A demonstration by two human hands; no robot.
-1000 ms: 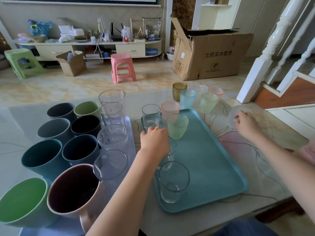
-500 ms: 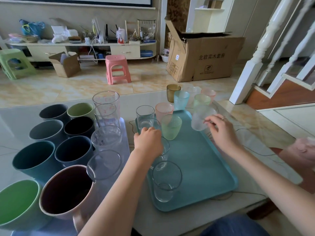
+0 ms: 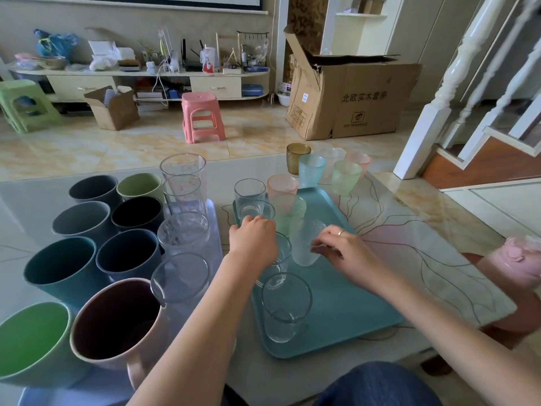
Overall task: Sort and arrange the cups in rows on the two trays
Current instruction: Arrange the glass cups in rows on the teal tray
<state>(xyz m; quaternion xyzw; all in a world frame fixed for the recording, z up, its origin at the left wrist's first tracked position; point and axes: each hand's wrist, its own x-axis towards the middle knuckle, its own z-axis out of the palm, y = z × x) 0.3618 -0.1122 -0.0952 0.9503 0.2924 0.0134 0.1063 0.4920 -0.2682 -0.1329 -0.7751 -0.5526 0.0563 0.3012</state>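
A teal tray [image 3: 345, 312] lies on the table with clear glasses down its left side and a pink cup [image 3: 281, 186] and a green cup [image 3: 288, 212] behind. My left hand [image 3: 254, 240] grips the rim of a clear glass [image 3: 279, 259] on the tray. My right hand [image 3: 344, 253] pinches a frosted white cup [image 3: 306, 244] and holds it over the tray just in front of the green cup. Beyond the tray stand an amber cup [image 3: 297, 158], a blue cup [image 3: 311, 169], a light green cup [image 3: 345, 177] and a pink cup [image 3: 357, 161].
To the left a lilac tray [image 3: 215, 230] holds tall clear tumblers [image 3: 183, 183] and big coloured mugs [image 3: 85, 221]. A pink mug [image 3: 117, 323] stands near the front edge. A pink object [image 3: 518, 263] sits off the table's right edge.
My right hand picked the frosted white cup up from the right of the table and carried it left over the teal tray. My left hand stayed on the clear glass.
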